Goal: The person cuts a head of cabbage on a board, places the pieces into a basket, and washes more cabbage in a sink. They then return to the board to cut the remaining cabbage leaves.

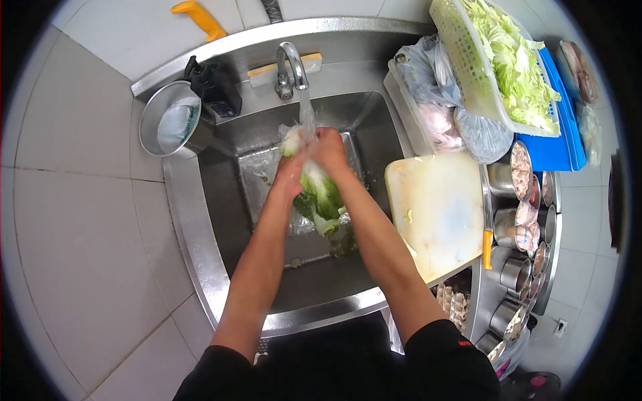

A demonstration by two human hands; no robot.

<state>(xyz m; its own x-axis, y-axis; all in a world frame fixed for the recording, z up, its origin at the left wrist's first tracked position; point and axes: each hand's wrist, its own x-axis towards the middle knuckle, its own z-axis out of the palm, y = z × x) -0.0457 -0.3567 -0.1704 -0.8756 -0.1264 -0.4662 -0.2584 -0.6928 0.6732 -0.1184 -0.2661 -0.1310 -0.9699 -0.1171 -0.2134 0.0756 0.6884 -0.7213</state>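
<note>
Water runs from the curved tap onto a head of leafy green lettuce inside the steel sink. My left hand is closed on the lettuce from the left side, near its pale base. On the right side, my right hand grips the same lettuce under the stream, its fingertips partly hidden by the water. The leafy end hangs down toward the sink floor, where a few loose green scraps lie.
Right of the sink lies a cutting board with an orange-handled knife at its edge. Beyond stand metal pots and a basket of shredded greens. A metal pot and black pump bottle are at left.
</note>
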